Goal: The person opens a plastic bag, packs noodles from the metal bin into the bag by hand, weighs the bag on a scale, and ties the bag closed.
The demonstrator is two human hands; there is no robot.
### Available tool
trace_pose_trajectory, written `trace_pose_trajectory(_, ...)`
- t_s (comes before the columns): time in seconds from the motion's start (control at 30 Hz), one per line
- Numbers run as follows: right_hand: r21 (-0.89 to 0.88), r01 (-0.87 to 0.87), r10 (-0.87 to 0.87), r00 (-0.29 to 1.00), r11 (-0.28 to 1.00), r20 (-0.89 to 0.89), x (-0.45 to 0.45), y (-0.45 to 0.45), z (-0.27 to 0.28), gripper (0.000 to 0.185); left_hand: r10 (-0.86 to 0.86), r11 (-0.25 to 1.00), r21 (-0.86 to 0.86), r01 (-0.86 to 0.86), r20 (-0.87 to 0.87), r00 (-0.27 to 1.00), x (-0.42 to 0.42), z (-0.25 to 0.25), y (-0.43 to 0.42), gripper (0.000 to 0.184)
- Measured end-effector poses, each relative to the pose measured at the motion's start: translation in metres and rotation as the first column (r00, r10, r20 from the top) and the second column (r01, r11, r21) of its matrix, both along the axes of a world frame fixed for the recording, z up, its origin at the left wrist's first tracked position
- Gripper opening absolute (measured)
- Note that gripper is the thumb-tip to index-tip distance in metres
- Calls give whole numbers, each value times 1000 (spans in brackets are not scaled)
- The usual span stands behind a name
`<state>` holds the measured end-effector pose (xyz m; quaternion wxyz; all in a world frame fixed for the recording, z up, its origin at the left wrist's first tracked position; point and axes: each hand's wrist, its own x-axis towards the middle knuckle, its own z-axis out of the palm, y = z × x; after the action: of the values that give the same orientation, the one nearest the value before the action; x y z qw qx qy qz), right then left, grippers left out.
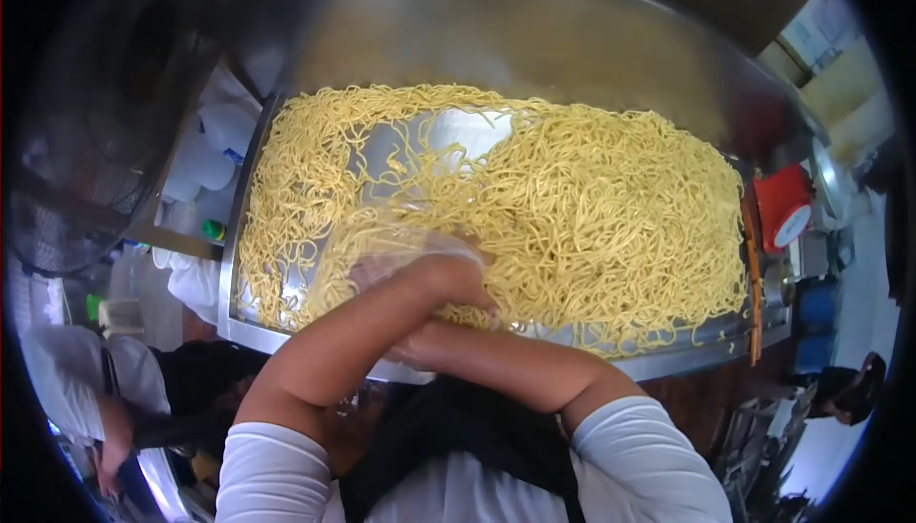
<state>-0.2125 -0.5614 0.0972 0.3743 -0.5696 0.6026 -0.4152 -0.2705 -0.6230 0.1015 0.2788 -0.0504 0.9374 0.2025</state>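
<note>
Yellow noodles (620, 218) lie heaped in a wide metal tray (320, 346). A clear plastic bag (391, 237) with noodles in it is at the tray's near left, beside my crossed forearms. My left hand (468, 284) bends down at the bag's right edge, among the noodles; its fingers are mostly hidden. My right hand (410, 346) passes beneath my left forearm near the tray's front rim. That forearm covers most of it, so its grip does not show.
A red scale (784, 208) stands right of the tray, with a wooden stick (755, 280) along that edge. White containers (205, 151) sit on the left. A tall metal panel (477, 36) rises behind. Another person's arm (114, 428) shows at lower left.
</note>
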Motion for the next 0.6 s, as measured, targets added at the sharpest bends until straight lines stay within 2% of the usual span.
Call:
trace_pose_trajectory(0.03,11,21,-21,1000,1000,-7,-5,4,4,30,-37,998,-58,38,15,999,-6,-6,4,64)
trace_pose_trajectory(0.13,42,84,-83,997,996,-3,-23,16,11,28,149,962,239,-134,-46,988,-15,-32,0,48)
trace_pose_trajectory(0.17,42,105,-105,994,994,9,-28,19,9,27,344,860,421,-288,-61,937,-16,-32,-2,45)
trace_pose_trajectory(0.2,32,89,-90,995,996,52,-31,26,-2,29,523,699,588,-406,-33,852,-14,-23,-2,42)
trace_pose_trajectory(0.23,22,73,-75,993,997,94,-35,33,-13,31,674,489,727,-483,37,738,-11,-13,-3,39)
trace_pose_trajectory(0.27,11,54,-55,990,998,133,-40,39,-21,32,723,380,803,-459,51,689,-9,0,-4,40)
trace_pose_trajectory(0.33,30,-147,150,981,989,-125,-72,52,6,33,802,144,918,-370,111,587,-6,19,-6,42)
trace_pose_trajectory(0.37,67,-247,256,935,967,-247,-90,61,24,33,797,142,931,-337,94,596,-3,16,-14,43)
trace_pose_trajectory(0.43,-98,135,-139,990,986,-35,-120,78,66,37,795,132,953,-273,63,603,4,8,-29,45)
trace_pose_trajectory(0.47,-151,327,-316,944,933,94,-132,83,78,41,789,54,963,-264,121,603,5,13,-27,44)
trace_pose_trajectory(0.53,-110,415,-424,902,903,-85,-147,87,74,40,764,-99,961,-258,240,599,17,42,-23,42)
trace_pose_trajectory(0.6,-92,489,-492,814,867,-310,-162,88,49,36,746,32,953,-300,177,642,30,70,-23,34)
